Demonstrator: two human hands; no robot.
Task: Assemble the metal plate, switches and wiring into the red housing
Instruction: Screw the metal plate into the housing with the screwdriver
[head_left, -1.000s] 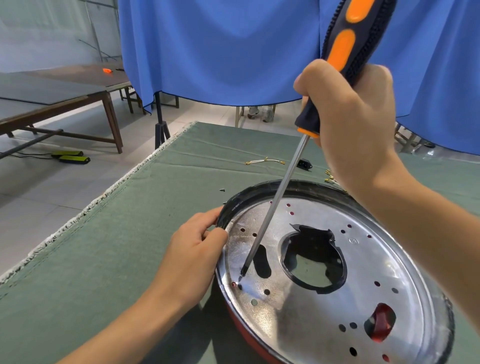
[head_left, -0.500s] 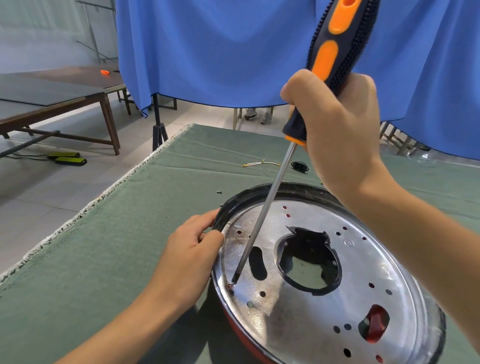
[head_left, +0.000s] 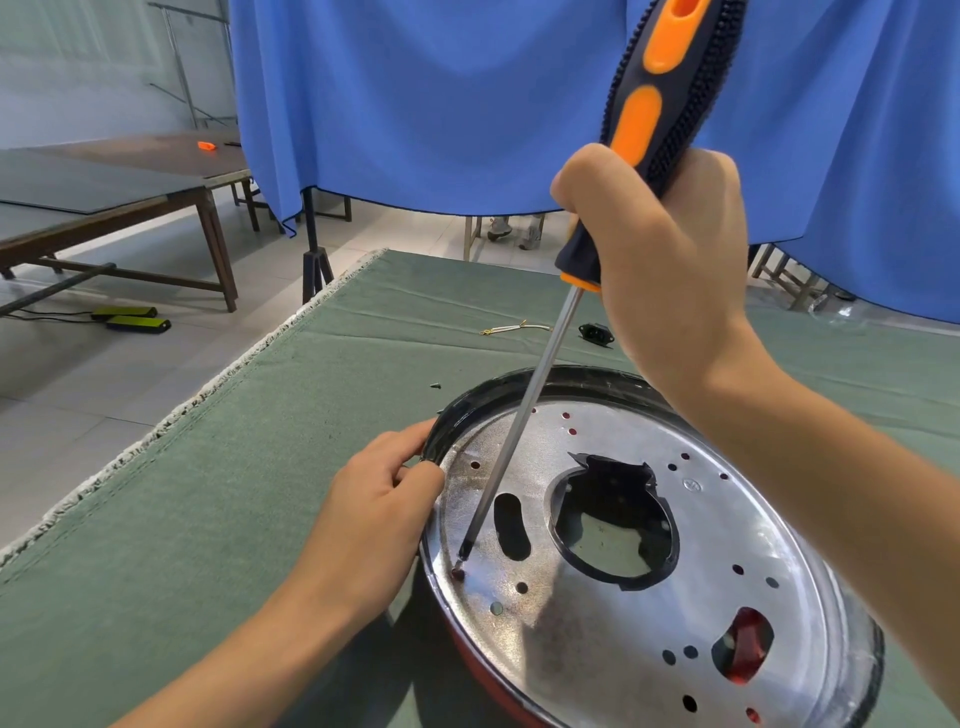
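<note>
screwdriver tip on a screw at the plate's 9 o'clock edge, housing steadied by hand.

the right hand (head_left: 670, 249) has its grip clamped round the screwdriver (head_left: 524, 415); the left hand (head_left: 374, 509) pinches the rim of the red housing (head_left: 488, 680), which lies on the green surface (head_left: 208, 519) with the metal plate (head_left: 623, 623) seated in it. the tilted shaft could cam out of the screw (head_left: 458, 573) and skate across the plate, or shove the housing if the left grip loosens. a small round stamp near the plate's 1 o'clock is unreadable; no other writing shows.
</note>
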